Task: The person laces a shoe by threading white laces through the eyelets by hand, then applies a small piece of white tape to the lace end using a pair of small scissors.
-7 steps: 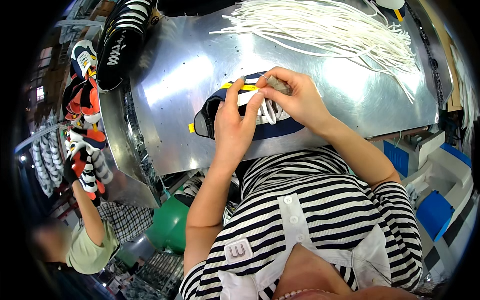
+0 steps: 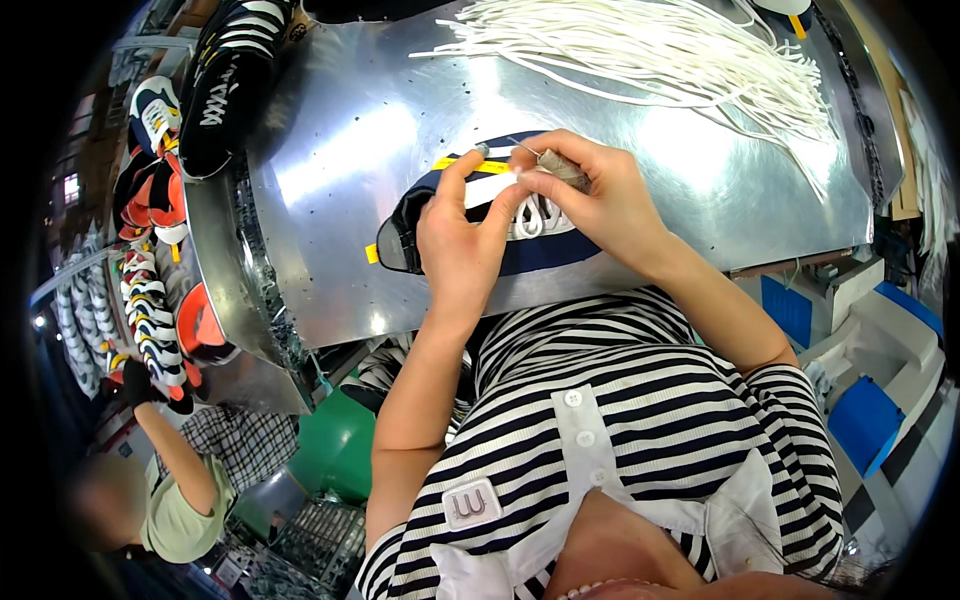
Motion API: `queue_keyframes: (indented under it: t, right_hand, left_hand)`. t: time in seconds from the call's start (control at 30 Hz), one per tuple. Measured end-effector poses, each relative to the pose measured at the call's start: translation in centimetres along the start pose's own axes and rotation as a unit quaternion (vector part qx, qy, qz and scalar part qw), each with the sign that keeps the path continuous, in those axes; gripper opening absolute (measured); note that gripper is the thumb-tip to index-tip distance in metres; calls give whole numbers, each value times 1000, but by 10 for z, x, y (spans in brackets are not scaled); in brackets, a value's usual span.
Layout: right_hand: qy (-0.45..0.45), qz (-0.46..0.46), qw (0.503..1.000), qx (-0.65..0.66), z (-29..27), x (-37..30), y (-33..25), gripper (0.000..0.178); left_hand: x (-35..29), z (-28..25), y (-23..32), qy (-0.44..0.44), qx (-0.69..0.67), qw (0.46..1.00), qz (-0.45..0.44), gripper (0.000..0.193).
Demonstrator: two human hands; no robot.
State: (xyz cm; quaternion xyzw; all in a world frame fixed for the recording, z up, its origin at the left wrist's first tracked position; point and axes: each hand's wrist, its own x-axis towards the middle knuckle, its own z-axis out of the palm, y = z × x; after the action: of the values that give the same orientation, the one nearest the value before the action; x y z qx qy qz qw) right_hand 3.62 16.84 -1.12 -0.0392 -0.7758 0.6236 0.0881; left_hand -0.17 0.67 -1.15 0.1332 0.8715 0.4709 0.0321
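Probably light and soft, the shoe (image 2: 518, 259) on the tabletop (image 2: 340, 225) should be steadied by its collar (image 2: 412, 207); its lace (image 2: 532, 215) looks limp. The left hand (image 2: 460, 240) rests over it, thumb and forefinger spread apart; the right hand's (image 2: 615, 200) fingers are clamped around the awl (image 2: 566, 171) by its handle.

From my station I count two hands, one left hand (image 2: 462, 240) and one right hand (image 2: 610, 195). I see one shoe (image 2: 540, 259), one tool (image 2: 566, 171), one table (image 2: 335, 240), one co-worker (image 2: 185, 510) with one glove (image 2: 142, 384), and three buttons (image 2: 585, 438). I cannot number the laces (image 2: 640, 55) in their one heap, or the racked shoes (image 2: 157, 112).
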Motion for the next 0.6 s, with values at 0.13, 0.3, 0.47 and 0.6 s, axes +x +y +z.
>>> queue_keyframes:
  t: [0.13,0.3,0.47,0.6]
  right_hand:
    - [-11,49,995,-85,-16,-11,-16,29]
    - [-77,23,985,-153,-21,-16,-14,16]
    - [-138,1,956,-258,-22,-6,-22,16]
    - [-144,-64,928,-336,1,5,-13,20]
  left_hand:
    - [-1,-1,-5,7,-8,1000,-7,47]
    - [-1,-3,0,3,8,1000,-3,47]
    - [-4,-4,-2,-3,12,1000,2,45]
    - [-9,-2,0,-22,18,996,86,40]
